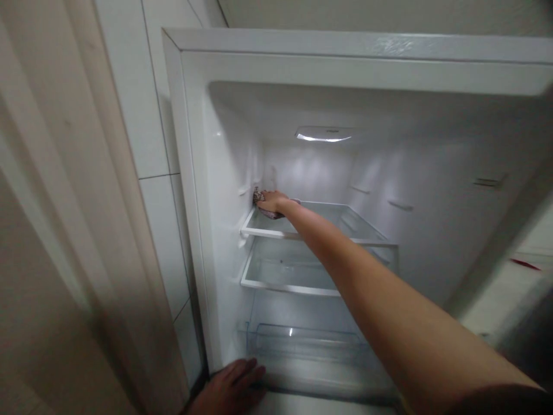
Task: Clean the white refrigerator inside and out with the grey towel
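Note:
I look into an open white fridge (194,173) with glass shelves. My right hand (271,201) reaches deep to the back left corner of the top shelf (328,222) and presses a small patterned cloth (261,203) against the shelf near the left wall. Its fingers lie over the cloth. My left hand (231,389) rests flat, fingers spread, on the fridge's bottom front edge at the left.
A second glass shelf (280,276) and a clear drawer (302,343) sit below. An interior lamp (324,135) glows at the top. A tiled wall (159,202) and a beige curtain (64,230) stand to the left. The fridge door (518,271) hangs at right.

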Tool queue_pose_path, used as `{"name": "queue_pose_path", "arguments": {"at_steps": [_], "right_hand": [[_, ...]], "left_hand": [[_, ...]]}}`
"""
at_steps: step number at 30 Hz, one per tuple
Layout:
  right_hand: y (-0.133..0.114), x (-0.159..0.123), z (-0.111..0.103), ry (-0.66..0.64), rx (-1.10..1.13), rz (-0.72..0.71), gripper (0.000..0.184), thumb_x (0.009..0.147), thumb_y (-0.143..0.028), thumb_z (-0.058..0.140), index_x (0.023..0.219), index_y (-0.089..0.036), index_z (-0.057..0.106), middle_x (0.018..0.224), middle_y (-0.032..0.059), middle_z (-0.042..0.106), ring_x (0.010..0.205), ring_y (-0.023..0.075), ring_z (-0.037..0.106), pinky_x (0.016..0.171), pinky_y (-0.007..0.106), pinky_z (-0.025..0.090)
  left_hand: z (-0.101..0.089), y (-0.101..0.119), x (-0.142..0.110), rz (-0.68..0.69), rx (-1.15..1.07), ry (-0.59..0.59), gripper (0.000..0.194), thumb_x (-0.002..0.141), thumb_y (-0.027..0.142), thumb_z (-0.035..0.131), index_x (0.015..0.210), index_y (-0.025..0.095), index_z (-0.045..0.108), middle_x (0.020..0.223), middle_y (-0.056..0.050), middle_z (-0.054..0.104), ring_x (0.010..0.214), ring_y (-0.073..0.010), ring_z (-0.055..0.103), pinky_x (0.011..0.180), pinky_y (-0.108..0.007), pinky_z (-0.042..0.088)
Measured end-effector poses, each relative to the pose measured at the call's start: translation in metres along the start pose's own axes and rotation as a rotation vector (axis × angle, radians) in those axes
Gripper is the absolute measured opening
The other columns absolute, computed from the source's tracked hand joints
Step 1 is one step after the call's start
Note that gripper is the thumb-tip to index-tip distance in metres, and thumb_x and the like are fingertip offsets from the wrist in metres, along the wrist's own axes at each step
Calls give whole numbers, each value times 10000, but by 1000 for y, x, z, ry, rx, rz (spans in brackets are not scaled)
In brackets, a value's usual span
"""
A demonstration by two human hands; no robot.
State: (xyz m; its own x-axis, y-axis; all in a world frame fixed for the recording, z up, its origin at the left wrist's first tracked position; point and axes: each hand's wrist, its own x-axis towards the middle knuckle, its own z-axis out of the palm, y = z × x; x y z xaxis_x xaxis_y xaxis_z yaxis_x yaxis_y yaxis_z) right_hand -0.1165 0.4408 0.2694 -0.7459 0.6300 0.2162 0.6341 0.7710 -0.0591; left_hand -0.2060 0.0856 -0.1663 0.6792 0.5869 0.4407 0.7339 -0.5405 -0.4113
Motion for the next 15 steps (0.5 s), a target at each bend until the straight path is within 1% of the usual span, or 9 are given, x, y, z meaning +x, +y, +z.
{"name": "queue_pose_path", "arguments": {"at_steps": [2,4,6,8,11,13,15], "right_hand": [[-8,-22,-4,9,-23,28,654,1062,-595,561,1607,-235,578,1666,154,530,1547,411,500,1297,600,430],[-9,-46,-10,9,-36,46,673,1042,-641,555,1628,-309,550,1679,102,519,1553,389,493,1293,569,450],[0,-69,-17,-2,-44,92,667,1027,-662,570,1620,-358,546,1677,75,515,1544,360,504,1278,541,476],[17,-91,-25,-14,-56,187,653,1032,-642,581,1613,-345,555,1674,99,507,1533,368,509,1258,561,490],[56,-121,-40,-23,-93,380,605,1074,-577,593,1588,-257,581,1639,156,526,1500,368,536,1245,613,481],[85,-138,-49,-39,-125,509,556,1085,-529,636,1533,-199,613,1577,161,576,1448,334,583,1227,601,501],[111,-150,-56,-60,-151,609,489,1079,-479,681,1462,-176,648,1510,145,621,1383,296,627,1191,562,542]], "left_hand": [[-6,-2,2,6,3,18,715,882,399,885,1550,434,631,1662,60,600,1389,-226,577,1175,-304,491],[-11,-2,2,-3,-30,32,813,866,458,884,1614,418,568,1669,38,595,1432,-242,547,1194,-311,476],[-15,0,2,-34,-99,39,934,820,549,894,1660,397,514,1693,6,571,1477,-270,520,1204,-335,474],[-17,3,1,-80,-155,17,1023,771,581,908,1682,400,478,1718,-8,544,1503,-295,512,1206,-369,478],[-19,7,1,-105,-174,-21,1044,748,540,911,1685,438,459,1726,10,537,1504,-303,533,1209,-401,477],[-19,7,0,-101,-172,-19,1037,748,535,905,1681,447,461,1727,21,537,1495,-299,545,1207,-405,480],[-17,5,-1,-96,-184,-8,1026,764,542,892,1687,432,458,1735,14,526,1495,-301,545,1201,-401,485]]}}
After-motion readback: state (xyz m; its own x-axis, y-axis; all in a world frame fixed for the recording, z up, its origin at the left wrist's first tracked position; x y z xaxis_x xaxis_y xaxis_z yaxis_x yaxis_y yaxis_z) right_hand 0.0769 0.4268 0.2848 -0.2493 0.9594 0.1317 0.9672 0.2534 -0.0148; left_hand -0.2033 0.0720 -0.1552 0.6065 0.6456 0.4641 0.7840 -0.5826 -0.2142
